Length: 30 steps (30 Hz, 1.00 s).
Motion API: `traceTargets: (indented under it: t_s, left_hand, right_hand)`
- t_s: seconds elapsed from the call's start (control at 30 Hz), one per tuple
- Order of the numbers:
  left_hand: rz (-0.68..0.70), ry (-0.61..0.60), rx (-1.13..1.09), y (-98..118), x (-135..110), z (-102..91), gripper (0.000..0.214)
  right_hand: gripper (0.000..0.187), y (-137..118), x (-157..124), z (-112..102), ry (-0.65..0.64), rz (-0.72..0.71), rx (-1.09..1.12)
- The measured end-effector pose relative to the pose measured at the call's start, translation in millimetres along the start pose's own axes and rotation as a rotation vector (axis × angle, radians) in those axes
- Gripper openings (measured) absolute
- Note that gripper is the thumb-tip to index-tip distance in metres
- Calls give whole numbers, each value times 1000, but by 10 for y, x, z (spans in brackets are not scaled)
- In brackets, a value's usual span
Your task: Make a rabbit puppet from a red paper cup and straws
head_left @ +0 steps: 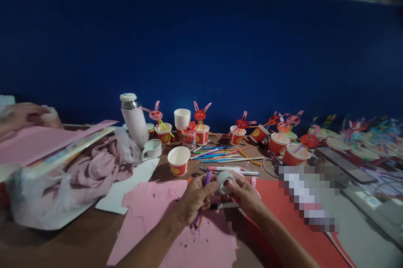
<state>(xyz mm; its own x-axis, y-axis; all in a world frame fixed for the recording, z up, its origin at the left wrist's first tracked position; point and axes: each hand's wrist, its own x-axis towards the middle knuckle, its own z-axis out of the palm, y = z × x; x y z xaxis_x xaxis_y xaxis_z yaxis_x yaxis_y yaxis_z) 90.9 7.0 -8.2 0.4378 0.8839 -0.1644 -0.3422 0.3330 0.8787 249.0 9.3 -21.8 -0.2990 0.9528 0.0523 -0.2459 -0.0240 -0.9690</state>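
Observation:
My left hand [193, 201] is closed around thin coloured sticks; a purple stick [207, 178] pokes out above the fingers, and an orange tip [200, 220] shows below. Between both hands is a clear roll of tape [219, 183], pinched by my right hand [247, 194] and touching or close to the left fingertips. Under the hands lies a cut sheet of pink paper [176, 234] with small dark scraps on it. A dark pen-like thing [225, 205] shows just below the roll.
Coloured sticks [217, 157] and markers [233, 169] lie ahead. Paper cups [179, 161], some with rabbit figures [200, 115], line the back near a flask [134, 123]. Red paper [273, 205] and a phone [346, 163] are right; a bag [37, 205] and another person's hand [30, 115] are left.

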Motion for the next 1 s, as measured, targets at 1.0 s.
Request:
traceTargets:
  t_s: [1.0]
  left_hand:
    - [57, 72, -180, 18, 33, -18, 41]
  right_hand:
    - [13, -136, -93, 43, 293, -382, -414]
